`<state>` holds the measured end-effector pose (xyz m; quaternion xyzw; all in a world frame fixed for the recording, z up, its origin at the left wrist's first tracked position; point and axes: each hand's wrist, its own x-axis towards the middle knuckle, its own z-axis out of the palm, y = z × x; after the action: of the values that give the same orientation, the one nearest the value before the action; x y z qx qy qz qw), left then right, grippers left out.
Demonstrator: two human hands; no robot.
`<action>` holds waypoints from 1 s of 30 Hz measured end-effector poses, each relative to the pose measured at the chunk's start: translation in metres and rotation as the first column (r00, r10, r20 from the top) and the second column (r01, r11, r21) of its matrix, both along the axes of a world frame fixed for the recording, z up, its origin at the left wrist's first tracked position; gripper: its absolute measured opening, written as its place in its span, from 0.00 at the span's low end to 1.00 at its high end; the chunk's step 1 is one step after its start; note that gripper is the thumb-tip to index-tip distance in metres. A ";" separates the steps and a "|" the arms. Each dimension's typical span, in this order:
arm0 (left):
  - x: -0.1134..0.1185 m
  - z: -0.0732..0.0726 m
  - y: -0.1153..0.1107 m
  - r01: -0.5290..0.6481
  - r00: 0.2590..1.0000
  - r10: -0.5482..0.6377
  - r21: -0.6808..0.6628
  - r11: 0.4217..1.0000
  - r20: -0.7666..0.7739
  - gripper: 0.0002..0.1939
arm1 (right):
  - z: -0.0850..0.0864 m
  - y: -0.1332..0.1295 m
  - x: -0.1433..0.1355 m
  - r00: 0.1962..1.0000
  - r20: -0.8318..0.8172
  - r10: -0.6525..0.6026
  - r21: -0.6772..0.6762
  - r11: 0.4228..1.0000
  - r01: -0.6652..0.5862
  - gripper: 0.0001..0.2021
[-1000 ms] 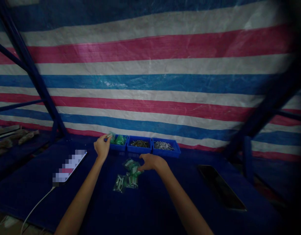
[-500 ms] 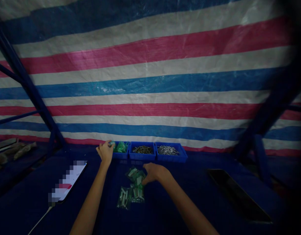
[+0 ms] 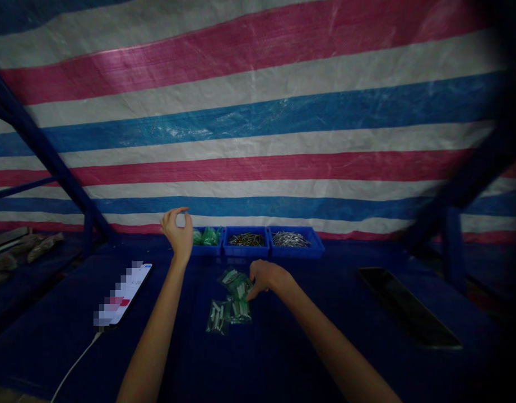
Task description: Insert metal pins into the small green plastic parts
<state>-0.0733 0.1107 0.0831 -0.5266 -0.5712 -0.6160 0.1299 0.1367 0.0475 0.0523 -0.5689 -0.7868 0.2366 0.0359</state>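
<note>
My left hand (image 3: 179, 230) is raised at the left end of the row of blue bins, thumb and forefinger curved apart with nothing visible between them. Beside it, the left bin holds green plastic packets (image 3: 209, 236). My right hand (image 3: 264, 277) is at the right edge of a small pile of clear green-tinted bags (image 3: 240, 291) with pale strips inside. Its thumb and fingers are apart, and the thumb is at the bags. Another such bag (image 3: 217, 317) lies at the pile's lower left.
Dark screws fill the middle bin (image 3: 246, 252), silvery ones the right bin (image 3: 297, 252). A lit phone (image 3: 129, 294) with a white cable lies left, a dark tablet-like device (image 3: 409, 307) right. Blue frame posts and a striped sheet (image 3: 258, 168) stand behind.
My left hand has lifted slightly from the left bin and its fingers have parted. My right hand stays beside the bags. The camera view has tilted, shifting the table upward in view.
</note>
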 end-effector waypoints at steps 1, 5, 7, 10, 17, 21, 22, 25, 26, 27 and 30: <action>0.003 0.007 -0.004 0.021 1.000 -0.022 0.064 0.998 0.021 0.07 | -0.001 0.002 0.001 0.999 0.032 0.014 0.005 1.000 -0.015 0.19; 0.014 0.028 -0.022 0.121 0.990 -0.131 0.184 0.975 0.047 0.06 | -0.002 0.008 0.008 0.994 0.083 0.065 -0.094 0.994 -0.057 0.13; 0.019 0.034 -0.028 0.187 0.978 -0.201 0.179 0.966 0.064 0.06 | -0.002 0.010 0.011 0.995 0.044 0.088 -0.148 0.986 -0.081 0.13; 0.027 0.034 -0.030 0.300 0.939 -0.320 0.150 0.942 0.130 0.06 | -0.001 0.010 0.010 0.994 0.032 0.104 -0.107 0.989 -0.101 0.12; 0.044 0.022 -0.026 0.484 0.795 -0.486 0.103 0.869 0.363 0.06 | 0.010 0.006 0.011 0.968 -0.104 0.230 -0.007 0.973 -0.232 0.09; 0.048 0.033 -0.037 0.611 0.706 -0.584 0.072 0.788 0.400 0.09 | 0.033 0.003 0.023 0.870 -0.390 0.301 0.182 0.952 -0.247 0.06; 0.048 0.038 -0.042 0.654 0.682 -0.615 0.049 0.755 0.396 0.11 | 0.040 0.001 0.025 0.834 -0.473 0.284 0.214 0.955 -0.204 0.06; 0.049 0.051 -0.055 0.753 0.629 -0.676 -0.082 0.653 0.383 0.14 | 0.060 -0.005 0.025 0.650 -0.737 0.184 0.189 0.980 -0.063 0.10; 0.050 0.054 -0.059 0.772 0.620 -0.689 -0.135 0.621 0.376 0.15 | 0.065 -0.008 0.024 0.574 -0.804 0.156 0.165 0.986 -0.037 0.10; 0.051 0.057 -0.063 0.788 0.609 -0.702 -0.181 0.588 0.369 0.14 | 0.069 -0.011 0.022 0.509 -0.850 0.137 0.147 0.989 -0.021 0.10; 0.054 0.059 -0.072 0.844 0.536 -0.755 -0.236 0.481 0.379 0.12 | 0.078 -0.020 0.015 0.411 -0.904 0.120 0.120 0.992 -0.026 0.10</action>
<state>-0.0191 0.0391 0.1420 -0.6739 -0.3783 -0.5312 -0.3471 0.1518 0.0275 0.1306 -0.3135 -0.6756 0.4735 0.4702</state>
